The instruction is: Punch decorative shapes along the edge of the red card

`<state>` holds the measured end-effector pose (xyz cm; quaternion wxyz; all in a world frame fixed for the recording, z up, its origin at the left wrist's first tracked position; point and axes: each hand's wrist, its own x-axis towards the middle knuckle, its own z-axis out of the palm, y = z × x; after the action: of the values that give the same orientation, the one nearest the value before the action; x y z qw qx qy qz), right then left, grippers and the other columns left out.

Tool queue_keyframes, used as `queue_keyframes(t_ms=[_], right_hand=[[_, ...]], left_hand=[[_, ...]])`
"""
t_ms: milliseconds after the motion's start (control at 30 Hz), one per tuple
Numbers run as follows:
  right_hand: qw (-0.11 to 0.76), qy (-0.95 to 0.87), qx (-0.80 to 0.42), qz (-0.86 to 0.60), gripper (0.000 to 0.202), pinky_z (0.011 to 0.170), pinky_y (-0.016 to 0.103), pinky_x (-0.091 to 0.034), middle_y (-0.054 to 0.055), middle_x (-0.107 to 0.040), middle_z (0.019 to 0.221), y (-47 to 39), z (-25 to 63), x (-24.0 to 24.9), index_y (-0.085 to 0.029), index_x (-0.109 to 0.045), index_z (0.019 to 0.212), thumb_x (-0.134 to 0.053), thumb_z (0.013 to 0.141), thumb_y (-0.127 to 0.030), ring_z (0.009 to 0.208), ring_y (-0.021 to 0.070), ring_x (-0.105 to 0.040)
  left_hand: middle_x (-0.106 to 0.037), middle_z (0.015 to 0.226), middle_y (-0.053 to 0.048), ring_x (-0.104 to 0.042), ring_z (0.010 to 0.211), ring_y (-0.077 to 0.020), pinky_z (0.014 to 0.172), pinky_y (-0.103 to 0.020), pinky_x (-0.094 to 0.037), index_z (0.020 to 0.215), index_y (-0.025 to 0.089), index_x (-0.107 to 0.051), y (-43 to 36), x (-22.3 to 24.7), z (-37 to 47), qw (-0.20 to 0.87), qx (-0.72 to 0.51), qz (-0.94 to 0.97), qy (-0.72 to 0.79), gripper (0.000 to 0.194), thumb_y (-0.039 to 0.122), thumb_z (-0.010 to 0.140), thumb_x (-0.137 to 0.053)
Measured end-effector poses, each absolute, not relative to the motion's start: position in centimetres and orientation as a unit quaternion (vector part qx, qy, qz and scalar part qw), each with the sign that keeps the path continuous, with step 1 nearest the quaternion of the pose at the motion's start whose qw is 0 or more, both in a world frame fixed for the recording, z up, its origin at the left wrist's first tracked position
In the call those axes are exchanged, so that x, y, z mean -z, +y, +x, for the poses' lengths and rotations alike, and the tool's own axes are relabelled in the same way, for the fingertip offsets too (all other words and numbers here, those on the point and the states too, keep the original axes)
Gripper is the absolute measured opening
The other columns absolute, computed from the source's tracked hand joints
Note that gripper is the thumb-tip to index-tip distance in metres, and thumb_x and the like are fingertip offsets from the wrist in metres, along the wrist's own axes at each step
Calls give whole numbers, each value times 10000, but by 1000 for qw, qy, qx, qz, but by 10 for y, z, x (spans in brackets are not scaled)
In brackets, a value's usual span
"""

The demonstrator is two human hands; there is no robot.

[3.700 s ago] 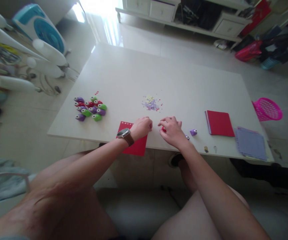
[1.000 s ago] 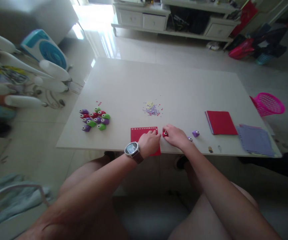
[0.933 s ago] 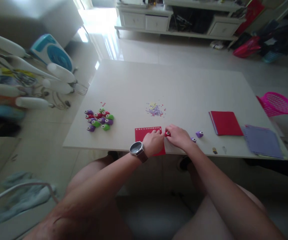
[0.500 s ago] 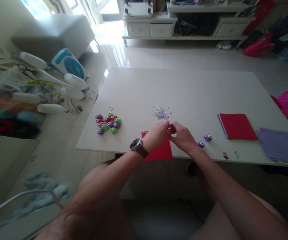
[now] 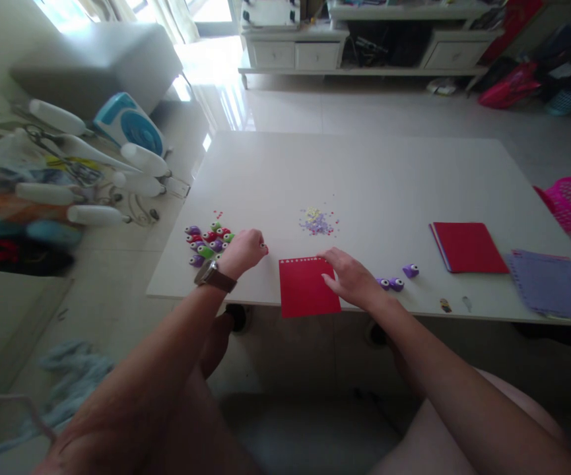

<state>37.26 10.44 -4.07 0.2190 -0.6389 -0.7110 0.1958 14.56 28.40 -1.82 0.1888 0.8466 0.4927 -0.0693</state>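
Observation:
My left hand (image 5: 241,254) is closed around a small red craft punch (image 5: 264,249) with a white eye-like spot, just right of a cluster of similar red, green and purple punches (image 5: 206,252). A red sheet of paper (image 5: 307,290) lies at the table's front edge, with a row of punched holes along its far side. My right hand (image 5: 349,274) touches the paper's right side, thumb and fingers apart, holding nothing. Several purple punches (image 5: 397,284) sit just right of that hand; one is partly hidden behind it.
Beyond the red sheet is a pile of tiny purple, yellow and red paper bits (image 5: 319,224) on the white table (image 5: 379,178). To the right lie a stack of red paper (image 5: 470,247) and purple sheets (image 5: 555,284). Two small flat items (image 5: 445,305) lie near the front edge.
Both hands were together at the red punch over the paper. My left hand has carried the punch left toward the cluster, while my right hand has let go and opened onto the sheet.

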Motion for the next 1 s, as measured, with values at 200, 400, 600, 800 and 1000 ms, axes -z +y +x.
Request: queue_keyframes(t_ms=[200, 400, 600, 800, 1000], right_hand=[[170, -719, -204, -642, 314, 1048, 444, -537, 122, -668, 1190, 104, 373, 40, -198, -639, 1227, -593, 934, -97, 1156, 289, -644], [138, -719, -217, -646, 236, 1024, 395, -523, 119, -670, 1190, 101, 371, 39, -192, -661, 1163, -601, 954, -103, 1147, 268, -639], [121, -722, -220, -645, 157, 965, 360, -519, 104, -685, 1132, 97, 377, 38, -207, -677, 1044, -621, 942, -102, 1089, 247, -651], [84, -674, -185, -710, 91, 900, 353, -514, 93, -709, 1024, 92, 423, 36, -218, -702, 947, -661, 914, -144, 1009, 257, -650], [1, -650, -219, -728, 404, 829, 347, -517, 83, -684, 1059, 76, 467, 47, -239, -721, 954, -764, 636, 6, 995, 271, -622]], left_hand=[[-748, 1090, -149, -708, 1055, -296, 897, -359, -552, 1030, 173, -738, 296, 24, 125, 127, 118, 831, 529, 184, 246, 897, -633], [-699, 1184, -143, -691, 1067, -294, 915, -388, -557, 1009, 184, -752, 292, 24, 130, 94, 114, 864, 481, 232, 177, 872, -564], [-733, 1176, -143, -680, 1073, -308, 940, -419, -553, 964, 193, -761, 312, 31, 119, 108, 107, 839, 522, 242, 125, 796, -600], [-717, 1097, -98, -668, 1005, -248, 948, -362, -521, 1039, 209, -713, 298, 29, 143, 167, 64, 862, 475, 184, 196, 906, -587], [-677, 1169, -109, -659, 1037, -251, 935, -355, -523, 1112, 187, -686, 256, 38, 195, 266, 49, 890, 367, 245, 301, 896, -706]])
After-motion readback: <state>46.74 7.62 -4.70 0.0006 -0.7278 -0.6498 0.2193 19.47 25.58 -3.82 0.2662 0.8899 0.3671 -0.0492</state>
